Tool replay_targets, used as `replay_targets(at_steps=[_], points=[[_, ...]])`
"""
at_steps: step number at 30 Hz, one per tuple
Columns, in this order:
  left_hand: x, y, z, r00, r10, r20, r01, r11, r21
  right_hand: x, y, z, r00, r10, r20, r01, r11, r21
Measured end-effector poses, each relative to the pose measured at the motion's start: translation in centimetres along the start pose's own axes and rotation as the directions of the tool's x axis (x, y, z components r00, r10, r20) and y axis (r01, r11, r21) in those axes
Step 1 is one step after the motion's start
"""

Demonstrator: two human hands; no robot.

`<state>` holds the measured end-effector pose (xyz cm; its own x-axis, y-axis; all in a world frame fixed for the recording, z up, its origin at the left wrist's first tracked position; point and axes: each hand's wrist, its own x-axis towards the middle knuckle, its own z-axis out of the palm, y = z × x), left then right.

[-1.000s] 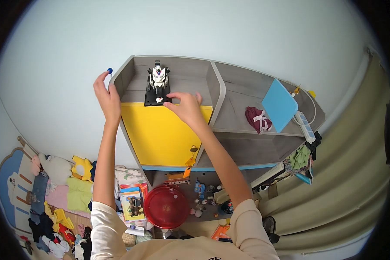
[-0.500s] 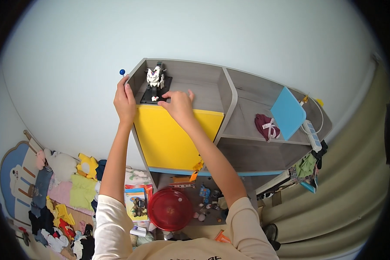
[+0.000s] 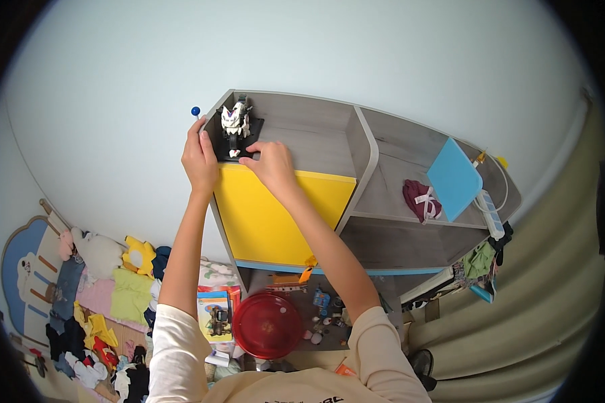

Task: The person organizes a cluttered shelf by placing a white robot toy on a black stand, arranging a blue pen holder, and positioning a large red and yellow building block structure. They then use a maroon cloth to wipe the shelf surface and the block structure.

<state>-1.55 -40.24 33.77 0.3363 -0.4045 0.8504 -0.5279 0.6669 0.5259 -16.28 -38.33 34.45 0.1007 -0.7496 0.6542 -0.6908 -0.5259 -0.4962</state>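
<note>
On the upper left shelf of a grey cabinet (image 3: 310, 138) stands a white and black toy motorcycle (image 3: 235, 121) on a flat black base (image 3: 254, 131), close to the side panel. My right hand (image 3: 274, 168) has its thumb and index finger on the front right part of the base. Its other fingers are bent and partly hidden. My left hand (image 3: 199, 161) wraps round the cabinet's left side panel, thumb near the front corner. A blue ball on a thin stick (image 3: 195, 111) pokes up at its fingertips; whether the hand holds the stick I cannot tell.
Below the shelf is a yellow door (image 3: 282, 215). To the right lie a maroon cloth item (image 3: 421, 200), an upright blue panel (image 3: 454, 180) and a white power strip (image 3: 491, 215). A red round lid (image 3: 267, 326) and piled clothes (image 3: 87, 342) are lower down.
The toy motorcycle and its base have slid left, nearer the side panel, with my right hand following. My right hand's spread outer fingers have drawn in. The whole view has shifted slightly.
</note>
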Motion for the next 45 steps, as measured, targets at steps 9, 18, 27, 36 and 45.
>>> replay_targets(at_steps=[9, 18, 27, 36, 45], points=[[0.0, 0.0, -0.1, 1.000, 0.025, -0.006, -0.025, 1.000, -0.005, -0.2, -1.3, -0.3, 0.995, 0.099, -0.005, -0.098, 0.992, 0.082], [-0.3, 0.2, 1.0, 0.998, 0.056, -0.002, -0.056, 0.998, -0.019, -2.2, 0.6, -2.0, 0.984, -0.161, -0.077, 0.159, 0.987, -0.034], [0.0, -0.1, -0.2, 0.998, 0.066, -0.020, -0.065, 0.997, 0.033, -12.3, 9.2, -18.4, 0.807, -0.147, -0.573, -0.202, 0.842, -0.500], [-0.4, 0.4, 0.7, 1.000, 0.023, 0.011, -0.023, 1.000, 0.014, -11.2, 21.8, -19.6, 0.909, 0.309, -0.280, -0.414, 0.593, -0.691], [-0.9, 1.8, -0.2, 0.921, 0.296, -0.254, -0.287, 0.955, 0.070, -12.1, 18.2, -16.4, 0.994, -0.093, -0.055, 0.088, 0.991, -0.097]])
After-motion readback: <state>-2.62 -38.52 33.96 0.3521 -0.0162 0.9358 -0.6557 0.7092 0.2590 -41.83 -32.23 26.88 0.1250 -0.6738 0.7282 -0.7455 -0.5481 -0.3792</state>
